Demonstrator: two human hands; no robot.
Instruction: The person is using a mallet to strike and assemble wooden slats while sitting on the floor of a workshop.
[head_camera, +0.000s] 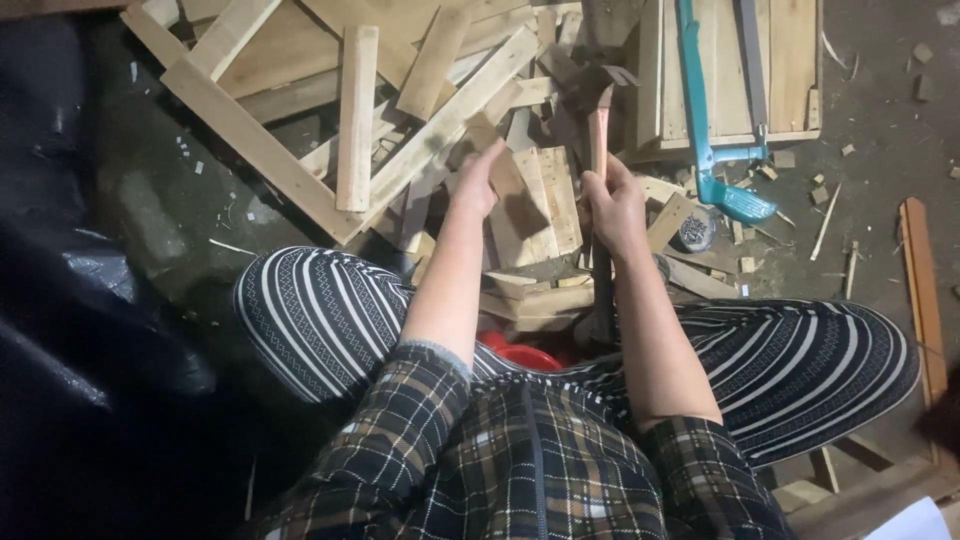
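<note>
My right hand (612, 205) grips the wooden handle of a hammer (598, 118), whose dark head points up and away over the wood pile. My left hand (476, 180) holds a short flat piece of wood (510, 185) upright on a small stack of pale boards (545, 205) between my knees. The two hands are about a hand's width apart. My striped trouser legs spread to both sides.
Loose planks and slats (355, 115) lie heaped on the dark floor ahead. A teal-handled saw (705, 120) rests on a board at the right, with a small tin of nails (695, 230) beside it. Something red (525, 355) shows under me. Dark sheeting (60, 300) covers the left.
</note>
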